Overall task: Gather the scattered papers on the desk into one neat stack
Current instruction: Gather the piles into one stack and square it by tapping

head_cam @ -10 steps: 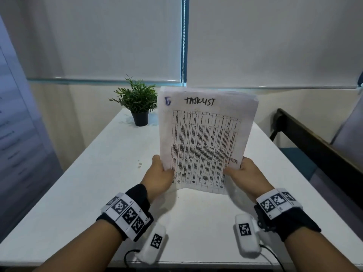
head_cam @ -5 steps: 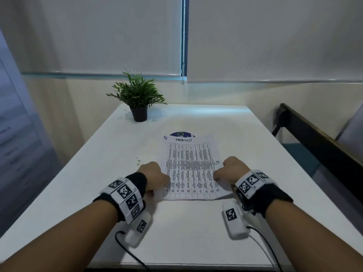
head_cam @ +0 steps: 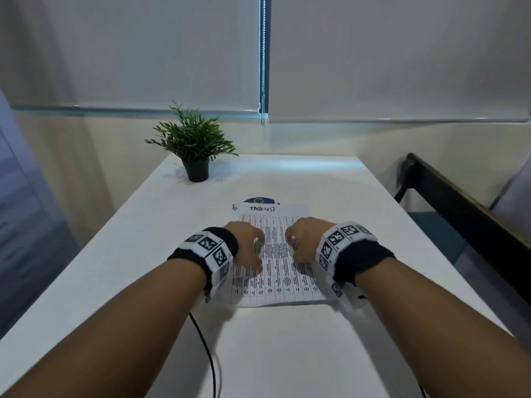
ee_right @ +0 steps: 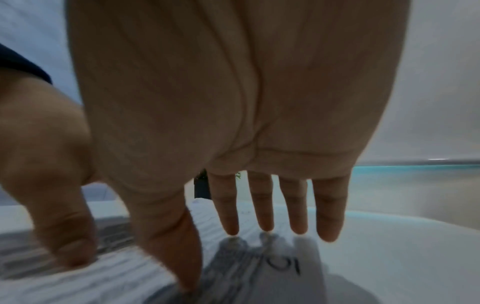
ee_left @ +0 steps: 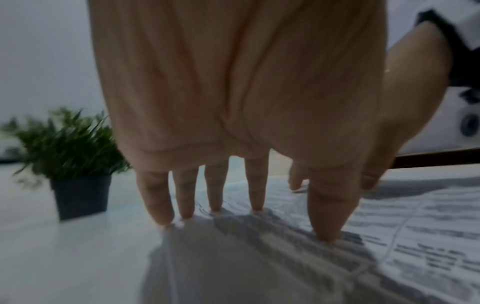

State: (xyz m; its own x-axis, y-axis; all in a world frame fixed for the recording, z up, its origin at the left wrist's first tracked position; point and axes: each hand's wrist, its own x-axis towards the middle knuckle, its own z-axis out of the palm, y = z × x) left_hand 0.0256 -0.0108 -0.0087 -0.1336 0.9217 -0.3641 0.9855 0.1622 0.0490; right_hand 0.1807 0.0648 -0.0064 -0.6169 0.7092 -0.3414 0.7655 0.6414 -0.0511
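Observation:
A stack of printed papers (head_cam: 275, 259) headed "TASKLIST" lies flat on the white desk (head_cam: 287, 354), just in front of me. My left hand (head_cam: 250, 245) rests on its left half with straight, spread fingers (ee_left: 257, 197) whose tips touch the sheet (ee_left: 415, 236). My right hand (head_cam: 301, 242) lies on the right half the same way, its fingers (ee_right: 262, 207) straight and the thumb down on the paper (ee_right: 64, 283). Neither hand grips anything. A dark blue round shape (head_cam: 260, 200) peeks out beyond the stack's far edge.
A small green plant in a black pot (head_cam: 195, 152) stands at the back left of the desk, also seen in the left wrist view as the plant (ee_left: 70, 164). A dark wooden bench edge (head_cam: 459, 202) runs along the right. A black cable (head_cam: 207, 354) trails off the near edge.
A second ago both hands held the stack upright above the desk. They laid it flat, then let go of its sides and moved onto its top with fingers spread.

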